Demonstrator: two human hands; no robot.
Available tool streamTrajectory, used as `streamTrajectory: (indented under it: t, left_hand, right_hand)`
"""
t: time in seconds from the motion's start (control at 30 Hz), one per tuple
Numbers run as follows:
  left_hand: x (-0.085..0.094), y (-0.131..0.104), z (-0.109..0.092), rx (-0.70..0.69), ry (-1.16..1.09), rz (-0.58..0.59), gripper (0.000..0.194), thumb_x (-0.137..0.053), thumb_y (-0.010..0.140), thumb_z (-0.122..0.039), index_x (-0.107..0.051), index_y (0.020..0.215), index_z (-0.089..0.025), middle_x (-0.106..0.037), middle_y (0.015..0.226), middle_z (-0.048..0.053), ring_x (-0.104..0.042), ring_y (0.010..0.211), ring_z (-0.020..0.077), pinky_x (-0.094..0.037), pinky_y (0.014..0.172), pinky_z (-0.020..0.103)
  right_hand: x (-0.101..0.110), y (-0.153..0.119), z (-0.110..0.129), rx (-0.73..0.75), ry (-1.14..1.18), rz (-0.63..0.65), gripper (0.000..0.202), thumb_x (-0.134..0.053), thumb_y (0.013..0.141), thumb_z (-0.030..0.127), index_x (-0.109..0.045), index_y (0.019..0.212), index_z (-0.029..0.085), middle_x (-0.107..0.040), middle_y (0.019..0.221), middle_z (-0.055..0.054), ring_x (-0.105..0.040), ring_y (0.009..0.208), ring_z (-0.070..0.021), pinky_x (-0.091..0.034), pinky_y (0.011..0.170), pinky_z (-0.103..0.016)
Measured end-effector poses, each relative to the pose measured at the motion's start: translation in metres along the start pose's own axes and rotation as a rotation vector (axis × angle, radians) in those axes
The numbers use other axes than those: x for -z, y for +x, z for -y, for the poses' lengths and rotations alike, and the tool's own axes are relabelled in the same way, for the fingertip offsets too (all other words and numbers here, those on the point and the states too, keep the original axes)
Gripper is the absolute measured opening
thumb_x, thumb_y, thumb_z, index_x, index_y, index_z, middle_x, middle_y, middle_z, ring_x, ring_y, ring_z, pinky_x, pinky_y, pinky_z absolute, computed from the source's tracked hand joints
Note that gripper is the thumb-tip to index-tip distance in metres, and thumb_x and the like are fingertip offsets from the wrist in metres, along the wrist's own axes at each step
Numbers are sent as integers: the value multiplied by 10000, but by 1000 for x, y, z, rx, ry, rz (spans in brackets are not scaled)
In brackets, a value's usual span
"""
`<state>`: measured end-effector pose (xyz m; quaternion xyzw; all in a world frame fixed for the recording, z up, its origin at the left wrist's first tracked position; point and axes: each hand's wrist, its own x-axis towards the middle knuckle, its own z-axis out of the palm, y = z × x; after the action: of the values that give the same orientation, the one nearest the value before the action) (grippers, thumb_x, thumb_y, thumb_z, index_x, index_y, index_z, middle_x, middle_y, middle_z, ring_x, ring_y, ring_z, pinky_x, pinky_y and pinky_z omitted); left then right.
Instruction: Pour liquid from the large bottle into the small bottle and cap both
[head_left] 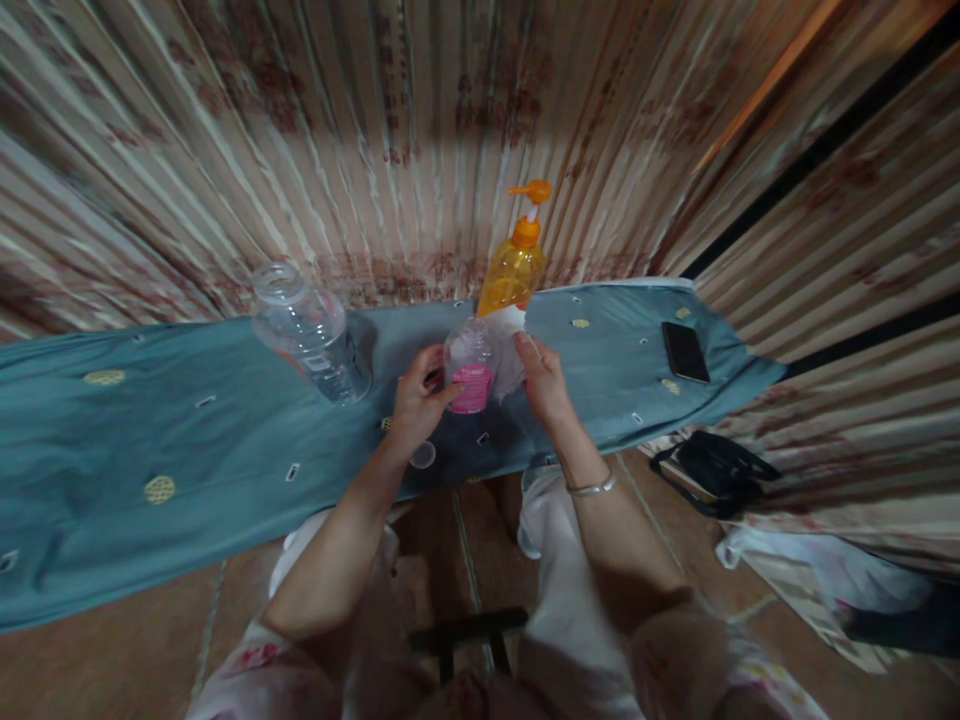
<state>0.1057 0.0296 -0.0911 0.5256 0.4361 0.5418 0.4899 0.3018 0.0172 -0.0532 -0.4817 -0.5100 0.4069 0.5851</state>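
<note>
A small clear bottle [471, 375] with a pink label stands open-necked in front of me. My left hand [424, 395] grips its left side, with the thumb across the label. My right hand [544, 375] pinches a crumpled white tissue [511, 350] just right of the bottle. Directly behind them is a pump bottle [516, 265] with yellow-orange liquid and an orange pump head; the tissue hides its lower part. A small round clear lid [423, 455] lies below my left hand.
A large clear plastic bottle [319, 345] stands to the left on the narrow table with a teal cloth [225, 430]. At the right end lies a black phone [685, 352]. Pleated curtains [360, 150] hang behind. A black bag [720, 470] is on the floor at right.
</note>
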Motion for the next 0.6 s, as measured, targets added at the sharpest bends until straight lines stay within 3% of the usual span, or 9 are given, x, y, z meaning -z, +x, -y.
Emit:
streamTrajectory:
  t: [0.13,0.3,0.43,0.6]
  left_hand:
    - [-2,-4,-1,-20,-3,26,622,-985,588,-326,-756,1160,-240,-790,1184,79,-737,1197,326,-609,1020,458]
    - [1,-6,-1,-55,49,-12,630,-980,619,-284,-769,1211,-249,-734,1288,93,-713,1212,324,-617,996,434]
    - [-1,-8,2,-95,80,-47,616,-959,696,-295,-712,1257,-238,-742,1239,102,-721,1155,306,-626,965,430]
    - [-7,-12,9,-171,107,-70,380,-808,873,-264,-670,1226,-249,-739,1289,96,-716,1232,283,-595,1093,446]
  right_hand:
    - [-16,11,-4,-51,115,42,565,-676,845,812,-766,906,257,-839,1020,-71,-773,1174,-323,-639,1034,-477]
    - [-21,17,-20,-161,185,47,559,-700,825,792,-772,965,257,-860,1026,-91,-767,1239,-332,-632,1073,-517]
    - [-19,5,-28,-158,143,-45,564,-653,858,793,-770,992,258,-858,1033,-77,-771,1196,-303,-619,1056,-485]
    - [-25,-20,-16,-92,57,-82,617,-599,920,817,-806,1000,242,-861,1002,-62,-778,1094,-279,-626,989,-413]
